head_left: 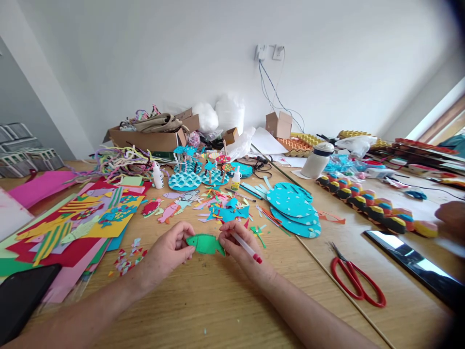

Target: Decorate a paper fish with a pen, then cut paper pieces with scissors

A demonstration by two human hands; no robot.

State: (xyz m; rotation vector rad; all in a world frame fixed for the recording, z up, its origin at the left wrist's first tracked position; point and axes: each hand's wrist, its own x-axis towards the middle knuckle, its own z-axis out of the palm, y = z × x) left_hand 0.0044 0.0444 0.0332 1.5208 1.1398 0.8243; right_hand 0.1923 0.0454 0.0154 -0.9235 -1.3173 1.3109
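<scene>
A green paper fish [205, 244] lies flat on the wooden table [225, 300] between my two hands. My left hand [167, 252] is closed, its fingertips pinching the fish's head end. My right hand [238, 246] grips a white pen with a red cap [247, 248] and rests its fingertips on the fish's tail end. Small paper scraps lie just beyond the fish.
Red scissors [358, 280] and a thin wooden stick [337, 286] lie to the right. Teal paper discs [294, 208], coloured paper sheets [72, 228], glue bottles [157, 175], a cardboard box [152, 135] and painted egg cartons [378, 208] surround the work area. Another person's hand [452, 215] shows at far right.
</scene>
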